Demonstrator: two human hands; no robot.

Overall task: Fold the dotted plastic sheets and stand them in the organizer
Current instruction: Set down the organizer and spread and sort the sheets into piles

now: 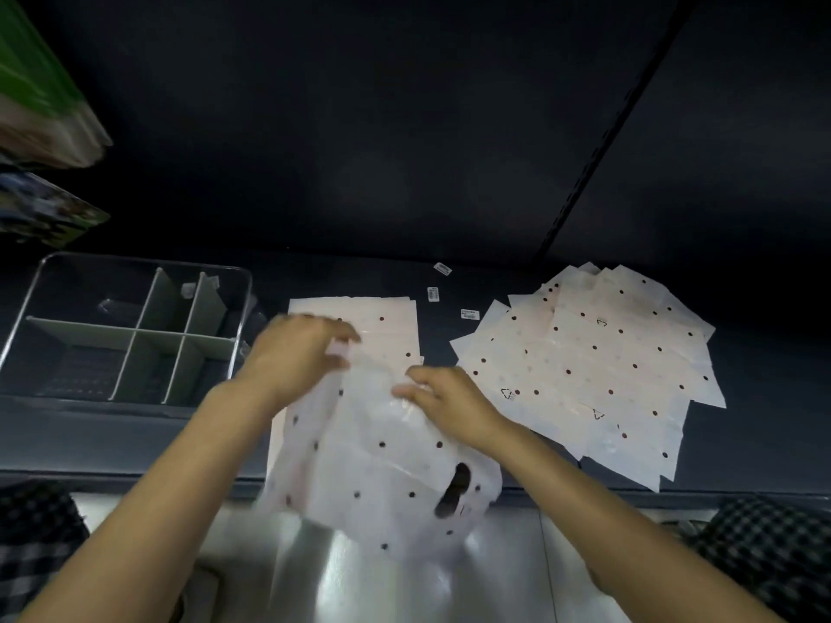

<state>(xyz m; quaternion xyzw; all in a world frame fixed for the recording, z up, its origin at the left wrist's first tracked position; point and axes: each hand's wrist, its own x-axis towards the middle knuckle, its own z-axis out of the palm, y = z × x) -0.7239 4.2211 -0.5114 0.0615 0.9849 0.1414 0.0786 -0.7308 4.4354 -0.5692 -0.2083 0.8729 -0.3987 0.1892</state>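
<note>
Pinching the dotted sheet (382,465) at its far edge, our left hand (297,353) and right hand (443,400) let it droop toward us, right of the organizer (130,326). Left hand's nearer those compartments. More sheets: stack (593,361) farther right. Fingertips blurred; grip partly hidden.

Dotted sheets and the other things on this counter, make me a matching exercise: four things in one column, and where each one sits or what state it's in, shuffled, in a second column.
Things:
1. organizer
2. pile of dotted sheets
3. sheet in both hands
4. small labels

Place or state:
A. spread loosely on the counter, to the right
B. lifted, hanging over the counter's near edge
C. on the left, its visible compartments hold no sheets
D. lying behind the sheets, near the back wall

Pairs: 1-C, 2-A, 3-B, 4-D
</note>
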